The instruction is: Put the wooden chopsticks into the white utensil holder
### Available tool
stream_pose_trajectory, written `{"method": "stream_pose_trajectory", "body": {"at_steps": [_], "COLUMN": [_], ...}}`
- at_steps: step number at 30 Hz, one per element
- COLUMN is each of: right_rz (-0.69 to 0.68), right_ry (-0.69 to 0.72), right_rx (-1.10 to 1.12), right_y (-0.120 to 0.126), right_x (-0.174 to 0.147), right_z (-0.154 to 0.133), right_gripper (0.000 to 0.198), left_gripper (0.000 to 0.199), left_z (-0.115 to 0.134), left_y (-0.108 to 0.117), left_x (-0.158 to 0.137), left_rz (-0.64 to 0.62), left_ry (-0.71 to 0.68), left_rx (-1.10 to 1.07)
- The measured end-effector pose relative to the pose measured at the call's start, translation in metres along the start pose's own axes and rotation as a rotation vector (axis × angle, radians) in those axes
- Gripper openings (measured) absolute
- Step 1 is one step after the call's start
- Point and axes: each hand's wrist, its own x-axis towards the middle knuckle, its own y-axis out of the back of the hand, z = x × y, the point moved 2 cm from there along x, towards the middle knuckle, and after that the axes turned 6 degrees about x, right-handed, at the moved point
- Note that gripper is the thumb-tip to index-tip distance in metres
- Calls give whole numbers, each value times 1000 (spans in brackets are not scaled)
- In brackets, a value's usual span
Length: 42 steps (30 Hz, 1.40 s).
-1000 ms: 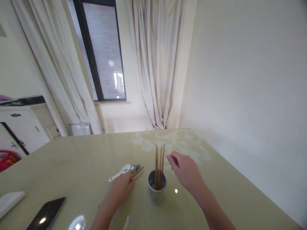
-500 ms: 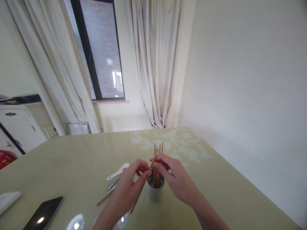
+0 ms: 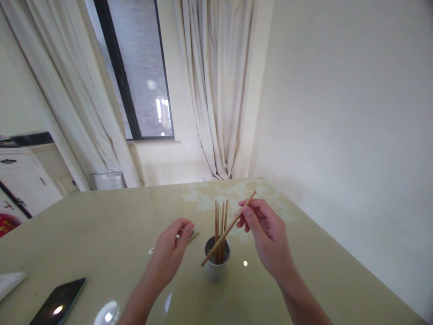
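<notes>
My right hand (image 3: 269, 230) pinches a wooden chopstick (image 3: 230, 228) between thumb and fingers. It slants down to the left, its lower end in front of the rim of a small grey cup (image 3: 217, 271). Several chopsticks (image 3: 223, 221) stand upright in that cup. To the left, my left hand (image 3: 172, 246) hovers over the table with fingers curled in and thumb close to them; I see nothing held there. Behind it, partly hidden, lie another chopstick (image 3: 194, 236) and a shiny metal piece (image 3: 191, 233). The tip of a white spoon (image 3: 151, 250) shows beside my left wrist.
A dark phone (image 3: 59, 300) lies at the table's front left, near a white object (image 3: 10, 282) at the edge. The greenish glossy table (image 3: 111, 225) reflects light spots. A wall (image 3: 345, 135) borders it on the right; curtains (image 3: 219, 90) and a window hang behind.
My hands have moved apart. The left one let go of the chopstick and shifted left, while my right hand carried it to the right, tilting it more toward level.
</notes>
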Motion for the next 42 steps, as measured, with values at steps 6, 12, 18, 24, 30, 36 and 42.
{"method": "stream_pose_trajectory", "body": {"at_steps": [6,12,18,24,30,36,42], "right_rz": [-12,-69,-6,-200,-382,-363,-206], "right_ry": [-23,-87,-70,-79,-170,-237,-179], "right_rx": [-400,-537,-493,-412,-185,-34,97], "right_y": [8,6,5,-10,-25,-24,-20], "right_x": [9,14,12,4,-5,-7,-4], "right_z": [16,35,31,13,1,5,4], "right_gripper": [24,28,28,30,20,21,19], "left_gripper": [22,21,19,23,25,24,28], "left_z": [-60,-68,-65,-19,36,43,36], "left_y": [-29,-43,-37,-4,-3,-6,-1], "left_x": [8,4,6,4,-14,-19,-13], "left_rz": [-339,-423,-406,-94,18,50,-40], "left_ry": [174,193,213,15,-92,-109,-99], "left_rx": [707,788,715,48,-280,-347,-234]}}
